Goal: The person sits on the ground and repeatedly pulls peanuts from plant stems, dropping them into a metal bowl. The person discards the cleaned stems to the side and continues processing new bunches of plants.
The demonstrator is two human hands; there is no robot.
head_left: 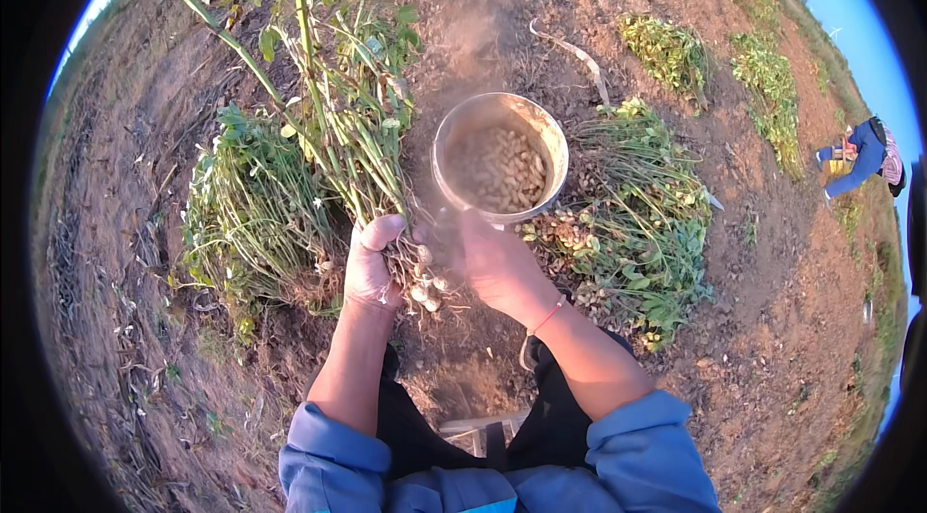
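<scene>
My left hand [373,263] grips a bundle of peanut plants [347,129] near the roots, its leafy stems pointing away from me. Pale peanut pods [424,281] and thin roots hang from the bundle beside my fingers. Between those pods and the bucket's near rim is my right hand [500,259]; motion blur and dust hide its fingertips, so I cannot tell if it holds anything. A round bucket [556,143] with a dirt-stained inner wall stands just beyond it. Loose picked peanuts [507,169] lie inside, partly veiled by dust.
Pulled peanut plants lie in a heap at left [253,209] and another at right [644,223]. More plant piles [666,56] dot the soil beyond. A pale strip [576,53] lies past the bucket. Another person [869,154] bends over far right. A low seat frame [481,426] shows between my legs.
</scene>
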